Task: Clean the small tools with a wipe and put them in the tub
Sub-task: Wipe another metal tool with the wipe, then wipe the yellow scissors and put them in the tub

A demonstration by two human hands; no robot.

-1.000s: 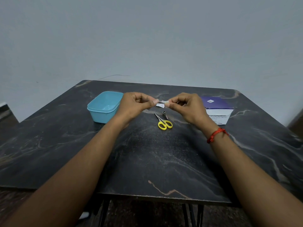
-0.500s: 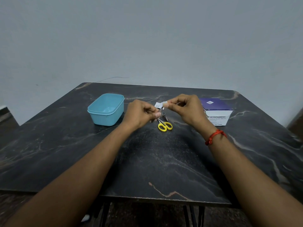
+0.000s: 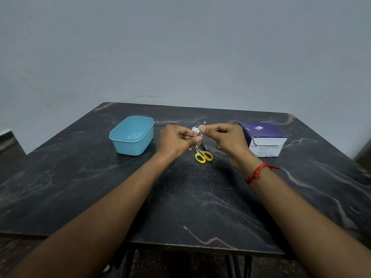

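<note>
swab sachet (image 3: pixel 194 129), small, white and flat, is held in the air between the two hands, above the far middle of the dark marbled table (image 3: pixel 200 197). the left hand (image 3: pixel 176 141) pinches its left part with curled fingers. the right hand (image 3: pixel 226 137) pinches the other edge between thumb and forefinger, and a thin white strip stands up just above that pinch. it looks part torn, so i judge that the step in hand is opening it, with no tool wiped yet.

the scissors (image 3: pixel 203 155) lie on the table just below and slightly nearer than the hands, in the gap between them. their yellow loops point toward the person and the blades point away, under the left hand's knuckles. a small metal tool (image 3: pixel 204 145) lies touching or just beside the blades, but it is too hidden to name. either hand could drop straight onto the loops, and the left looks a shade nearer.

the light blue tub (image 3: pixel 128 139) stands open and empty just left of the left hand. the box of alcohol swabs (image 3: pixel 265 141) sits just right of the right hand, whose wrist wears a red thread (image 3: pixel 258 173).
</note>
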